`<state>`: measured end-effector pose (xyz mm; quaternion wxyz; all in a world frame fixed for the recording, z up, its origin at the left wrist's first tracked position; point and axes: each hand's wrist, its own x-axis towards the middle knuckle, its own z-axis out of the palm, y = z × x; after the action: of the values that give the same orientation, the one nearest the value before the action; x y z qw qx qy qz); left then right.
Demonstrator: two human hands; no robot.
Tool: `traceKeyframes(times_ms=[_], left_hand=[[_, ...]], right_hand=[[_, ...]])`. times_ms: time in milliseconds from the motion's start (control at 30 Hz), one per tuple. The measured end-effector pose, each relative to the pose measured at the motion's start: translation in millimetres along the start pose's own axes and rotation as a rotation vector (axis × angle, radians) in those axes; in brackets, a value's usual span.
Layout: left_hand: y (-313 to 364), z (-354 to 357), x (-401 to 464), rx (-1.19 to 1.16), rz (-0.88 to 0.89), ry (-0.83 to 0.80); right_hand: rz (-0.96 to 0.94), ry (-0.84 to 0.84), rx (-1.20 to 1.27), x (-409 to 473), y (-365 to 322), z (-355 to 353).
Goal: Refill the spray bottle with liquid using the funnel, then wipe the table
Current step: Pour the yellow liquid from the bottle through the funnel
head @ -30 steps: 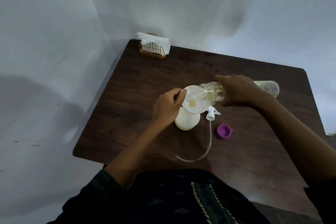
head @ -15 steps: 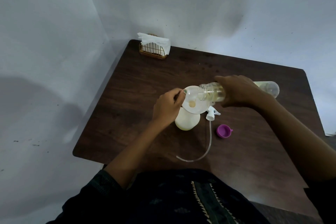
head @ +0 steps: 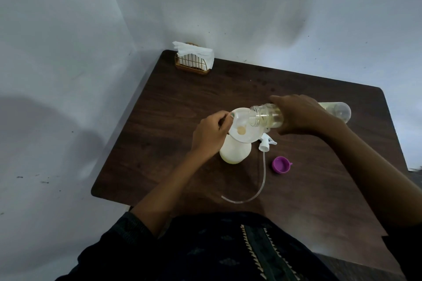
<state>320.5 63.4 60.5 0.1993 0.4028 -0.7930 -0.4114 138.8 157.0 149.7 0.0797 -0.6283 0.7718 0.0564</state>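
R hand [head: 301,115] tips refill bottle [head: 267,117] over funnel [head: 244,129]; L hand [head: 210,134] pinches rim.

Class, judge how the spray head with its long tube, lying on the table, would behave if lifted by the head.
The spray head looks small and plastic, so probably light. Its thin clear tube already lies in a curve, so it would likely dangle and swing, perhaps dripping.

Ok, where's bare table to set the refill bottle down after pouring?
Bare: between napkin holder and funnel; the table's near right beyond purple cap. Crowded: around spray bottle, sprayer head, its tube.
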Motion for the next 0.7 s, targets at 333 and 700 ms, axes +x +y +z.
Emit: traceKeyframes(times_ms=[333,700], left_hand=[[0.3,0.1,0.5,0.005,-0.004,0.004],[-2.6,1.7,2.1,-0.004,-0.007,0.002]], right_hand=[[0.010,-0.005,-0.007,-0.7,-1.3,-3.6],[0.003,-0.002,-0.021,0.5,-0.7,-3.3]])
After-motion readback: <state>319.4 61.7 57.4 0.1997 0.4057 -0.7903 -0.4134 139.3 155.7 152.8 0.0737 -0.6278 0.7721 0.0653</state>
